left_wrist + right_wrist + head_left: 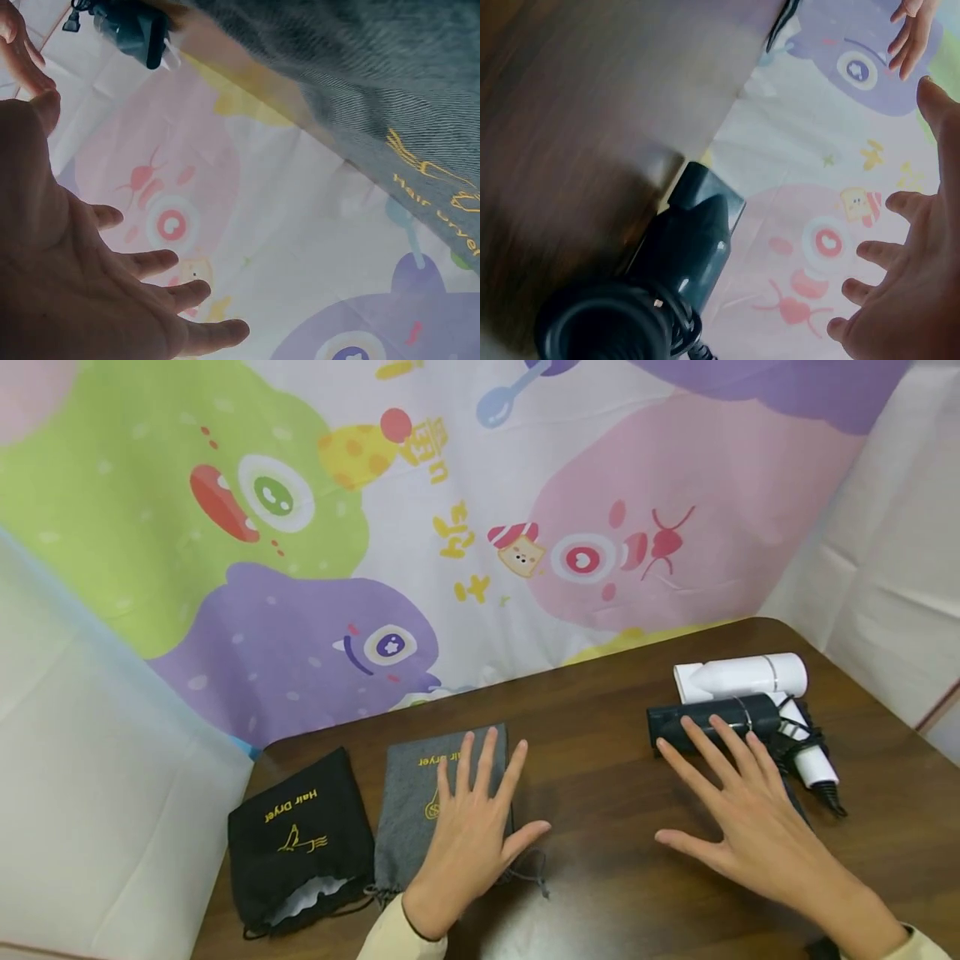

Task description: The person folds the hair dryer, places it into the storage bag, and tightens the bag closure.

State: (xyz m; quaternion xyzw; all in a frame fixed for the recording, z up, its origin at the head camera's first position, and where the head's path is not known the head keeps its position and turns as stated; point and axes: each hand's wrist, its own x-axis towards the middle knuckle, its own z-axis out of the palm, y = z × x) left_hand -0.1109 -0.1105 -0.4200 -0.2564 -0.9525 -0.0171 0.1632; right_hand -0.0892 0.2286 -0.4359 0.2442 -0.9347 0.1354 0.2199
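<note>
Grey pouch (407,802) lies beneath left hand (468,837), black dryer (684,251) beneath right hand (753,827), both hands spread and empty.

Left hand (472,827): I see it raised above the worktop (592,777), left of the middle, fingers straight and fanned toward the far edge.
Right hand (757,835): on my feed it hovers nearer the right edge, fingers straight and spread, slanting leftward toward the far edge.
Thumbs: each stretched inward, toward the other hand.
Backs: both turned up to my head camera.
Sleeves (401,937): pale, ending at the wrists.
</note>
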